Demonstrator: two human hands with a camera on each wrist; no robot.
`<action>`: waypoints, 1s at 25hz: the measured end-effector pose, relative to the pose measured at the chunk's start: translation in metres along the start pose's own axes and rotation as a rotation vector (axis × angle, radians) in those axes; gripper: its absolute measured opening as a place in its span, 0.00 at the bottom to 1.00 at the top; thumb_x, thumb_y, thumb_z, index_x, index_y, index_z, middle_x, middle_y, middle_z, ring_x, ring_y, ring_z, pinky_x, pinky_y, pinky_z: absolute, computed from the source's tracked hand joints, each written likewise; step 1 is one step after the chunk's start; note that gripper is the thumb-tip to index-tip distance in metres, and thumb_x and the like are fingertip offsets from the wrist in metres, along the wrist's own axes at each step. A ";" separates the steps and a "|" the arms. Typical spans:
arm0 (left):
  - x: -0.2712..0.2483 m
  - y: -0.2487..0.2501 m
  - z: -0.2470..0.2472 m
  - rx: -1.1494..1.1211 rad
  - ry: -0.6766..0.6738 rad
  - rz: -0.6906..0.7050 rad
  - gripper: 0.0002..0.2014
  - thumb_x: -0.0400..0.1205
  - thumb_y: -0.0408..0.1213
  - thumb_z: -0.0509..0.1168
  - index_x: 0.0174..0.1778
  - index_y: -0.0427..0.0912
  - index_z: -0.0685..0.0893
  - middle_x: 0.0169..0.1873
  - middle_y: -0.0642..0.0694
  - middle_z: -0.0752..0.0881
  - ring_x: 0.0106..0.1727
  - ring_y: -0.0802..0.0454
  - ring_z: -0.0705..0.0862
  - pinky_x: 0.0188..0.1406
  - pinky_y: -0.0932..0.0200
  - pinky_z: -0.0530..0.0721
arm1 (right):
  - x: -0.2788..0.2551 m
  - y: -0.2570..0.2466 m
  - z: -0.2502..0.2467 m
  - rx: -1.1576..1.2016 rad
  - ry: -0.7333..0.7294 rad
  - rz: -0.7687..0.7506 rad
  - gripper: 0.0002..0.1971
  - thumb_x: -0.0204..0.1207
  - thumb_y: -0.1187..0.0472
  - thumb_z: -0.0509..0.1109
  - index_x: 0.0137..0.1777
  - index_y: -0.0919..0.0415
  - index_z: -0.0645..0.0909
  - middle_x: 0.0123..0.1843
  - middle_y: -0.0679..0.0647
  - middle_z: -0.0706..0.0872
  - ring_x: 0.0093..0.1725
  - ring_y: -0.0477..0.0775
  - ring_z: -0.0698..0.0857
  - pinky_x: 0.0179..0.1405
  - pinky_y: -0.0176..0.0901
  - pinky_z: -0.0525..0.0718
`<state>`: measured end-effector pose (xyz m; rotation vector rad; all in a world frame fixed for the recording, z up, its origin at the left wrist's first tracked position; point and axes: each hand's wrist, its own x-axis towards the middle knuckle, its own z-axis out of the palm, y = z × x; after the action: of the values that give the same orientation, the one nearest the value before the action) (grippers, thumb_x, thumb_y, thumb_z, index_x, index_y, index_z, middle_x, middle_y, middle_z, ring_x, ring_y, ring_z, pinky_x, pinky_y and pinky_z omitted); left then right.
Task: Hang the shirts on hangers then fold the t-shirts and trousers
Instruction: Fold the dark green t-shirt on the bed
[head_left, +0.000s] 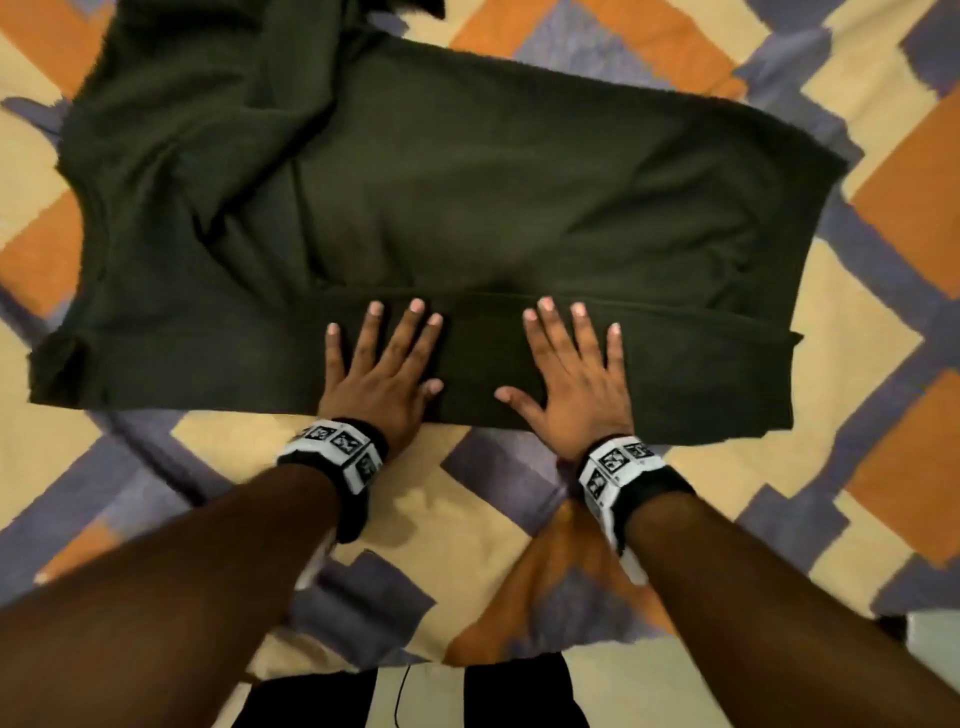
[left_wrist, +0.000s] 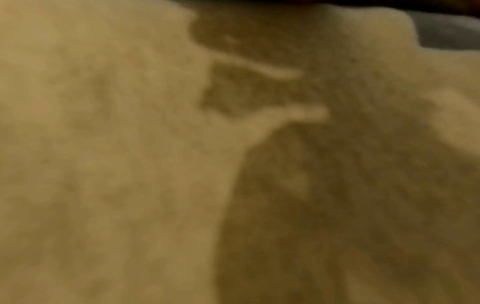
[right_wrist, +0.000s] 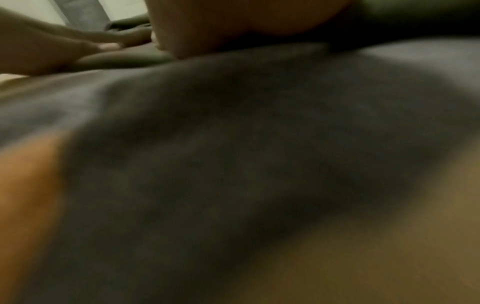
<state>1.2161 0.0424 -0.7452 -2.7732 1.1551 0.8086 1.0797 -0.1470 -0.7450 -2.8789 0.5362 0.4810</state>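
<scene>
A dark green garment (head_left: 467, 182) lies spread across the patterned bedspread (head_left: 857, 364), its near edge folded over into a flat band (head_left: 483, 358). My left hand (head_left: 382, 358) lies flat on that band with fingers spread and straight. My right hand (head_left: 569, 358) presses flat beside it, fingers also spread. The two thumbs point toward each other with a small gap between them. The left wrist view shows only blurred tan cloth. In the right wrist view the left hand (right_wrist: 64, 53) shows at the upper left, flat on the dark fabric (right_wrist: 415, 20).
The bedspread has orange, cream and purple blocks and shows on all sides of the garment. A rumpled part of the garment (head_left: 171, 104) bunches at the far left. Another dark cloth edge (head_left: 415, 5) peeks in at the top. My black trousers (head_left: 493, 696) show at the bottom.
</scene>
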 end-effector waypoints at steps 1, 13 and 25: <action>-0.002 -0.009 -0.005 0.022 -0.007 0.016 0.32 0.80 0.63 0.37 0.78 0.63 0.31 0.77 0.64 0.32 0.84 0.46 0.41 0.76 0.33 0.35 | -0.005 0.023 -0.001 0.013 0.008 0.045 0.44 0.74 0.26 0.47 0.85 0.50 0.51 0.86 0.49 0.54 0.85 0.60 0.53 0.80 0.64 0.45; -0.019 -0.021 -0.017 0.010 -0.100 -0.027 0.42 0.73 0.76 0.37 0.76 0.63 0.25 0.76 0.60 0.22 0.82 0.46 0.32 0.74 0.27 0.38 | -0.024 0.084 -0.025 0.117 0.066 0.312 0.37 0.77 0.33 0.47 0.83 0.51 0.59 0.86 0.53 0.56 0.84 0.57 0.53 0.78 0.67 0.45; 0.069 0.125 -0.046 0.024 -0.014 0.247 0.32 0.82 0.62 0.46 0.83 0.58 0.50 0.83 0.56 0.52 0.84 0.49 0.44 0.75 0.31 0.37 | -0.009 0.209 -0.065 0.953 0.202 0.958 0.20 0.74 0.45 0.71 0.29 0.59 0.78 0.29 0.53 0.81 0.35 0.58 0.79 0.42 0.49 0.79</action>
<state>1.1935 -0.1033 -0.7174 -2.6346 1.5148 0.8239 1.0119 -0.3508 -0.7040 -1.6329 1.6318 -0.0147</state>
